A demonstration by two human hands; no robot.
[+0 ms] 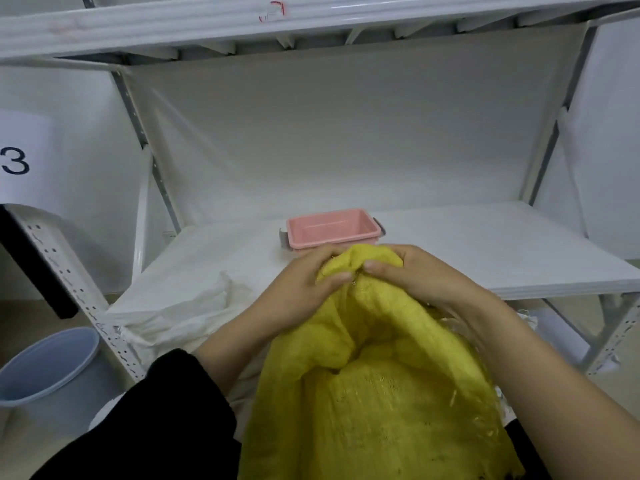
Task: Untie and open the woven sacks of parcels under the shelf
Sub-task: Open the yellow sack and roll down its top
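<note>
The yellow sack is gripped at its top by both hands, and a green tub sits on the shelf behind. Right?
Not green: the head view shows a pink tub on the shelf. The left hand and right hand do grip the yellow sack.

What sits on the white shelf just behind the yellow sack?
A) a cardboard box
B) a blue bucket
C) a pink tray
C: the pink tray rests on the shelf board behind the yellow sack; the bucket stands on the floor at the left.

Base of yellow sack (381, 410), past lower edge
</note>
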